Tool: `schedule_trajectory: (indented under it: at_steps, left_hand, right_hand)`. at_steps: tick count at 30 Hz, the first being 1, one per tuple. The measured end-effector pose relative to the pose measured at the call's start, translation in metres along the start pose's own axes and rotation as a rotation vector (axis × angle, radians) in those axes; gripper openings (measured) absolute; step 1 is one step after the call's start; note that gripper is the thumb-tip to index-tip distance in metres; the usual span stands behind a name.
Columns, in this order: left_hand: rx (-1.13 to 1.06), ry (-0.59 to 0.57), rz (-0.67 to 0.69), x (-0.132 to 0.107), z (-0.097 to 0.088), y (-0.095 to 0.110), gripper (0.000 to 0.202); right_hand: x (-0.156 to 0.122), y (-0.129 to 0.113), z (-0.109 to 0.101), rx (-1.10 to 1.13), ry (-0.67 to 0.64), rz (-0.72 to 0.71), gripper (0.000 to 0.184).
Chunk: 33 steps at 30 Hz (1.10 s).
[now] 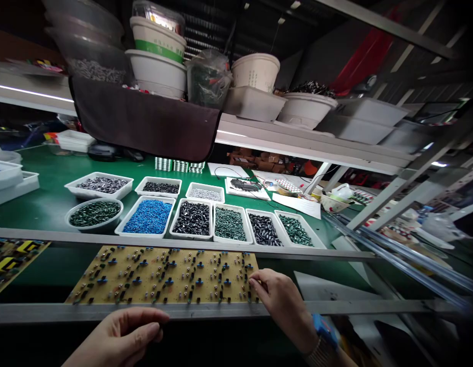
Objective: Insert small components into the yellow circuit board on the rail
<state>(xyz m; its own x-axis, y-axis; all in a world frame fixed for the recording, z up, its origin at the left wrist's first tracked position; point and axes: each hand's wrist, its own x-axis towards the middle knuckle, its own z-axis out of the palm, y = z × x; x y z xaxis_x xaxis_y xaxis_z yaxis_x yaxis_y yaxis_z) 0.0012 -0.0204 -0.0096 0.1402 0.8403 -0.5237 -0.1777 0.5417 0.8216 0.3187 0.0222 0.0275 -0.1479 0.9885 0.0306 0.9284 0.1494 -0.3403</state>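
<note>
A tan printed circuit board [163,275] lies between rails, studded with rows of small black, blue and silver components. My right hand [280,300] reaches over its right end, with the fingertips at the components near the edge [252,286]. Any small part between those fingers is too small to tell. My left hand [120,339] hovers at the bottom of the view, near the front metal rail [183,312] and below the board's lower edge. Its fingers are curled together, and I cannot see whether they hold anything. A blue watch [325,330] circles my right wrist.
White trays [148,216] and a round bowl [94,214] of blue, black and green components stand on the green bench [49,178] beyond the rail. Another circuit board [15,260] lies at the left. A shelf [309,140] of tubs and bins runs overhead.
</note>
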Motion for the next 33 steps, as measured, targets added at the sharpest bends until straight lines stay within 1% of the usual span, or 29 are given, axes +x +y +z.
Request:
schedule_trajectory:
  at_steps: [5,7,9,11,13,15,16,17,18,20,23,26,27,29,33]
  left_hand:
    - [0.03,0.054,0.018,-0.002,0.001,0.02,0.051]
    - [0.047,0.058,0.03,0.0,-0.001,0.025,0.051]
    - [0.08,0.058,0.061,0.002,-0.003,0.031,0.051]
    - [0.143,0.064,0.122,0.005,-0.004,0.038,0.048]
    - [0.299,0.095,0.229,0.009,-0.005,0.046,0.04]
    - [0.495,0.131,0.353,0.014,-0.006,0.053,0.035]
    - [0.582,0.147,0.404,0.018,-0.006,0.056,0.035]
    - [0.656,0.162,0.442,0.021,-0.005,0.059,0.034]
    - [0.715,0.175,0.468,0.023,-0.004,0.061,0.034]
    - [0.829,0.2,0.5,0.025,-0.001,0.064,0.032]
    - [1.031,0.231,0.536,0.022,0.008,0.068,0.025]
    - [1.21,0.236,0.534,0.016,0.016,0.073,0.019]
    - [1.262,0.238,0.525,0.015,0.018,0.074,0.018]
    - [1.353,0.243,0.507,0.014,0.022,0.077,0.018]
    - [1.485,0.248,0.475,0.016,0.026,0.08,0.017]
  right_hand:
    - [0.003,0.001,-0.002,0.025,-0.004,0.034,0.02]
    - [0.005,0.003,-0.002,0.065,0.0,0.034,0.022]
    - [0.006,0.007,-0.003,0.18,0.031,0.018,0.027]
    - [0.007,0.01,-0.006,0.43,0.05,0.024,0.03]
    - [0.005,0.011,-0.008,0.828,-0.002,0.132,0.03]
    - [0.002,0.009,-0.009,1.269,-0.123,0.318,0.027]
    - [-0.001,0.006,-0.009,1.453,-0.196,0.404,0.025]
    - [-0.004,0.004,-0.008,1.593,-0.264,0.465,0.024]
    - [-0.007,0.002,-0.006,1.685,-0.319,0.493,0.024]
    - [-0.013,-0.002,0.0,1.739,-0.372,0.518,0.026]
    - [-0.019,-0.001,0.011,1.699,-0.37,0.542,0.035]
    - [-0.022,0.004,0.02,1.695,-0.403,0.485,0.038]
    - [-0.022,0.005,0.021,1.698,-0.413,0.468,0.039]
    - [-0.024,0.008,0.022,1.705,-0.42,0.477,0.04]
    - [-0.028,0.007,0.017,1.711,-0.368,0.502,0.033]
